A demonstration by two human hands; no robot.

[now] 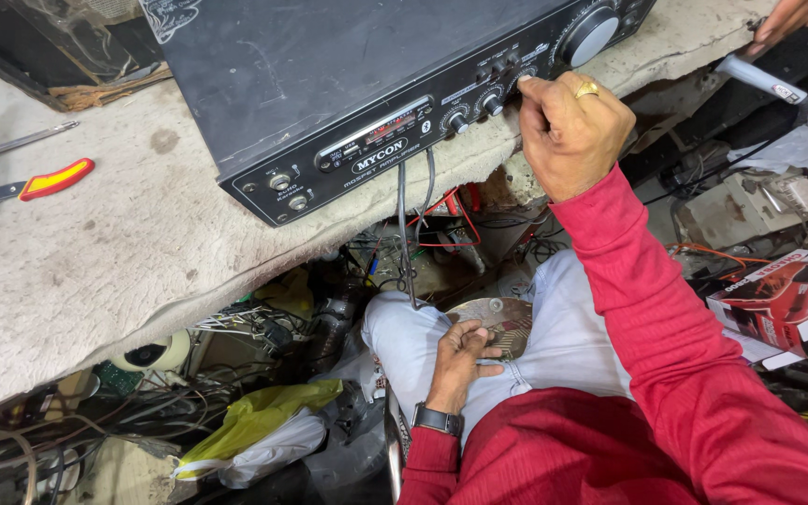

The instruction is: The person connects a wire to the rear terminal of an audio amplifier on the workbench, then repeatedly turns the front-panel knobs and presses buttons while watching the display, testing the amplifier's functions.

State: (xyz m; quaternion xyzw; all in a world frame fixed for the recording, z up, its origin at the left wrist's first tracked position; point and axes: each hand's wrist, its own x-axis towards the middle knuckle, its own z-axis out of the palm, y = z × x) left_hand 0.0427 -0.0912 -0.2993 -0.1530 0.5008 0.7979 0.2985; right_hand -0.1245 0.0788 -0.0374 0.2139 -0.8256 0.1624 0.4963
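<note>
A black amplifier sits on the cloth-covered workbench, its front panel of knobs facing me. My right hand, in a red sleeve with a gold ring, is closed at a small knob near the panel's right end. A larger round dial lies just beyond it. My left hand, a dark watch on its wrist, rests on my lap with fingers loose, touching a round metal speaker part. Grey cables hang from the panel toward my lap.
Red-handled pliers lie at the bench's left. Tangled wires and a yellow-green bag fill the space under the bench. A red printed box sits at right. Another person's hand shows at top right.
</note>
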